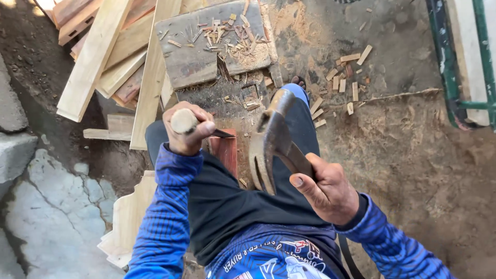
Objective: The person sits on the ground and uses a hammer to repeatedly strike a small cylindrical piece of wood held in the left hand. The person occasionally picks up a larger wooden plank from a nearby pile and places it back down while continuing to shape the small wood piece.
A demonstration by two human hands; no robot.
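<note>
Left hand (185, 132) clenched round chisel (194, 124), wooden butt up, blade on reddish wood block (226, 150) between knees; right hand (328, 188) gripping claw hammer (271, 139) handle, head raised just beside chisel; pale planks (98, 57), chip-strewn grey board (206, 51) beyond.

Chisel (192, 124): in the left hand (186, 130), tip on a small wood block (225, 150) between the knees. Claw hammer (271, 139): in the right hand (326, 188), right of the block, head raised above it. Flat board (206, 51): on the ground beyond the block, shavings on it. Stacked planks (103, 51): left of the board. Small offcuts (346, 77): scattered right of the board. Metal frame (454, 67): far right.
</note>
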